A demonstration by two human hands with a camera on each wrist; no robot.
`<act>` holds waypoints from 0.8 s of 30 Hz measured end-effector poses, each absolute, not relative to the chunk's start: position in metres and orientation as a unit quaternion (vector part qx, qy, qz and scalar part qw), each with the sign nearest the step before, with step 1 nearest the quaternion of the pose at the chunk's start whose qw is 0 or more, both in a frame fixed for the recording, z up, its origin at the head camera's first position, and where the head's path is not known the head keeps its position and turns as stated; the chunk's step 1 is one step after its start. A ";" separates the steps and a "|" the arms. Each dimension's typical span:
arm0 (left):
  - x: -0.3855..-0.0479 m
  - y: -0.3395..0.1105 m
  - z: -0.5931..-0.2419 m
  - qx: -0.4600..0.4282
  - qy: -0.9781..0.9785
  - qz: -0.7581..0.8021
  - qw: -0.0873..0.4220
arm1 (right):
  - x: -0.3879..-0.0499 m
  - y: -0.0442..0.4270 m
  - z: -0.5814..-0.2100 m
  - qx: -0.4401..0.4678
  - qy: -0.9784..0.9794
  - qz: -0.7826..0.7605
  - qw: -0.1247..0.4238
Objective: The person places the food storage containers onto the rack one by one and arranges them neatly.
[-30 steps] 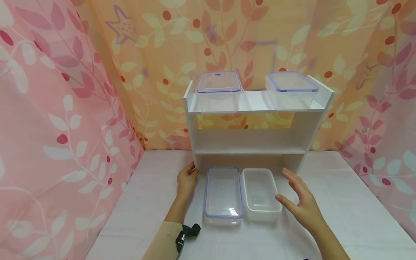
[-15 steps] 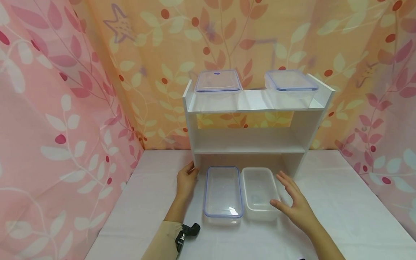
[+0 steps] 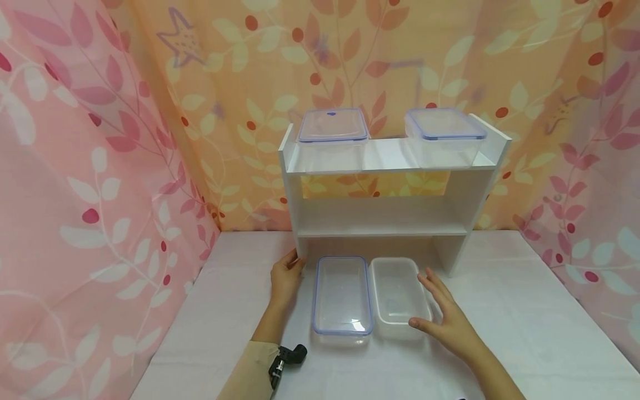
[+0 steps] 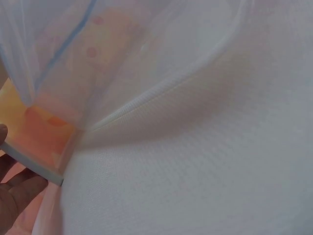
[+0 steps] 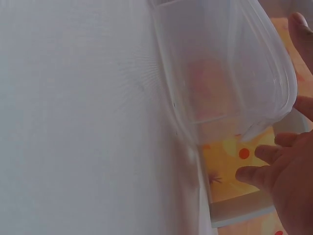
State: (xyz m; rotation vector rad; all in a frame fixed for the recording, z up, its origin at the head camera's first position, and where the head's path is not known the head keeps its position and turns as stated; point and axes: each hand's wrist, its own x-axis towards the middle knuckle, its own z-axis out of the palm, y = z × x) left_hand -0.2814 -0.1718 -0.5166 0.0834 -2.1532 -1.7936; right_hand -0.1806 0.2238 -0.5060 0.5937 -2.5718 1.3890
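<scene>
In the head view my left hand [image 3: 286,279] pinches the lower front edge of the white shelf's left side panel [image 3: 292,211]; the left wrist view shows thumb and fingers [image 4: 29,188] on opposite sides of that panel [image 4: 34,165]. My right hand [image 3: 450,319] is spread at the right side of a clear container [image 3: 400,289] with a whitish rim, fingertips close to it; whether they touch is unclear. In the right wrist view its fingers [image 5: 266,154] are extended near the container [image 5: 220,63]. A blue-rimmed container [image 3: 343,294] stands just left of it.
Two blue-lidded clear containers [image 3: 334,139] [image 3: 445,139] stand on the shelf's top board [image 3: 390,154]. A middle board [image 3: 382,219] lies below. Patterned curtains [image 3: 225,111] hang behind and at both sides. A black device is on the left wrist.
My right hand has moved left and slightly down toward the whitish-rimmed container. The left hand stays on the shelf panel, and the containers have kept their places.
</scene>
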 end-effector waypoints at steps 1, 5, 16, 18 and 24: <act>-0.282 -0.172 -0.517 0.028 -0.759 -0.628 0.169 | -0.181 0.224 -0.507 0.199 -0.859 0.464 0.079; -0.281 -0.172 -0.517 0.030 -0.759 -0.628 0.166 | -0.182 0.222 -0.511 0.204 -0.860 0.460 0.081; -0.280 -0.172 -0.517 0.036 -0.758 -0.631 0.162 | -0.181 0.218 -0.516 0.216 -0.854 0.468 0.070; -0.280 -0.172 -0.517 0.035 -0.759 -0.629 0.165 | -0.182 0.217 -0.518 0.216 -0.855 0.466 0.069; -0.281 -0.172 -0.517 0.026 -0.757 -0.631 0.168 | -0.183 0.216 -0.523 0.222 -0.857 0.461 0.064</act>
